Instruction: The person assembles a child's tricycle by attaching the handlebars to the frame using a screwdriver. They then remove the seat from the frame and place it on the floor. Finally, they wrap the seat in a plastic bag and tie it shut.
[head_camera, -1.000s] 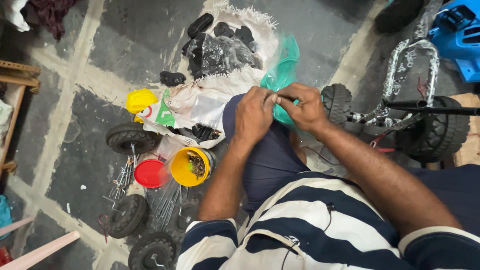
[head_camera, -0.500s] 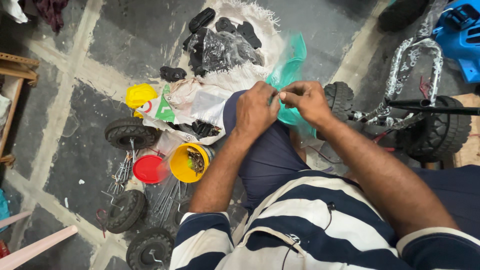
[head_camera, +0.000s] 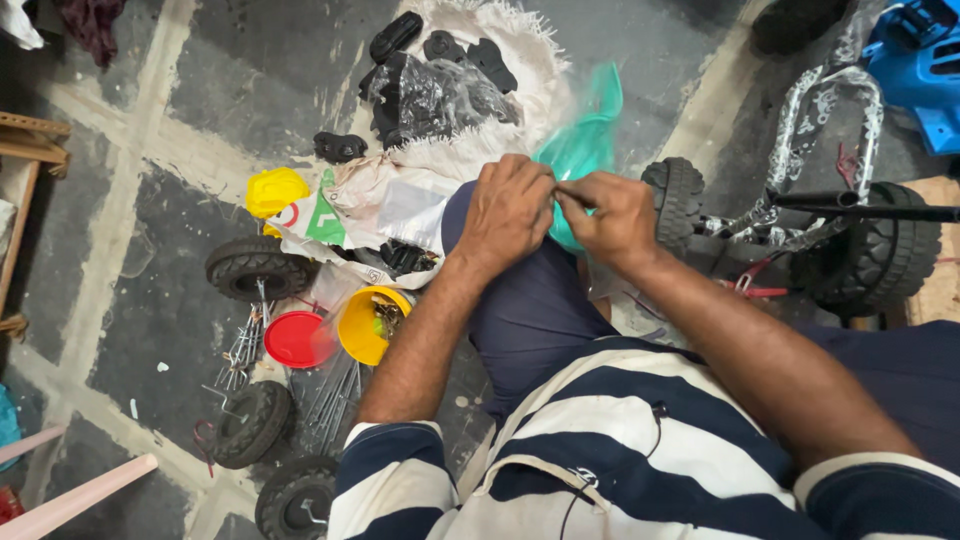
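1. Head view, looking straight down past a striped shirt (head_camera: 640, 440) at both hands over a raised knee (head_camera: 520, 300).
2. Left hand (head_camera: 510, 212) and right hand (head_camera: 615, 215) meet at the mouth of a green bag (head_camera: 585, 150), fingertips of both pinched on its edge. Looks like the knee works as a prop so the bag stays up close.
3. Bag hangs just past the knee, over the edge of a white sack (head_camera: 500, 60) spread on the floor, probably laid out to keep the black plastic parts (head_camera: 430, 85) together.
4. Yellow tub (head_camera: 368, 325) and red lid (head_camera: 297, 338) sit just beside the left leg, within easy reach, with loose metal rods (head_camera: 335, 385) and small tyres (head_camera: 258, 268) around them.
5. Toy-car frame (head_camera: 800, 215) with wheels lies off to the right, near the right forearm.
6. Hard to make out: what's inside the bag, since the hands cover its mouth. Can't tell what's in the tub either. Bag itself a bit blurred. Blue part (head_camera: 920, 60) cut off at the corner.
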